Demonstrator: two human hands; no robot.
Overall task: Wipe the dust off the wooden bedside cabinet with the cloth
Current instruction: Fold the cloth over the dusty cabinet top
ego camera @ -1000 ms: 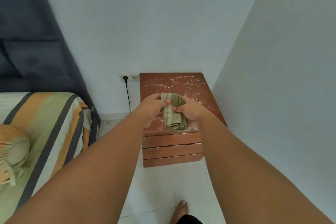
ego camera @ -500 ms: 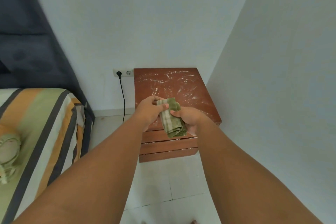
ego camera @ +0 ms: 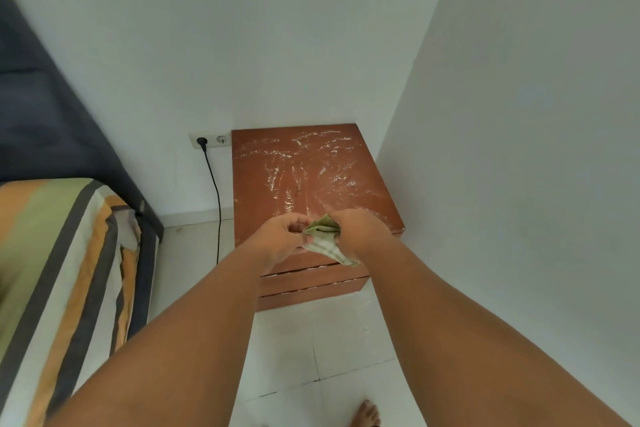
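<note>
The wooden bedside cabinet stands in the room's corner, its reddish-brown top streaked with white dust. Above its front edge I hold a folded green and cream striped cloth with both hands. My left hand pinches the cloth's left side. My right hand grips its right side from above, and a striped end hangs down below that hand. The cloth is in the air, not touching the dusty top.
A bed with a striped cover runs along the left, a dark headboard behind it. A black cable hangs from the wall socket beside the cabinet. The right wall touches the cabinet. My bare foot stands on white tiles.
Both hands stayed together over the cabinet's front edge. The cloth has been turned from hanging upright to a bunched fold, its striped end pointing down to the right.
</note>
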